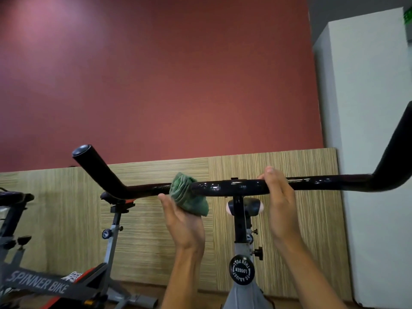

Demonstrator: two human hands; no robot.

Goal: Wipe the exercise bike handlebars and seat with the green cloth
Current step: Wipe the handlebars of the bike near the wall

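Note:
A black handlebar [225,188] runs across the view, with upturned ends at left and right. The bunched green cloth [187,196] is wrapped over the bar left of its middle. My left hand [181,221] holds the cloth from below, palm up, pressing it to the bar. My right hand [279,201] grips the bar just right of the centre, fingers curled over the top. The bike's stem [240,224] and a round black adjusting knob [242,270] stand below the bar. The seat of this bike is out of view.
Another spinner bike [111,230] stands at the lower left with its saddle and frame. A wood-patterned panel [156,219] and red wall lie behind. A white pillar [367,152] rises at the right.

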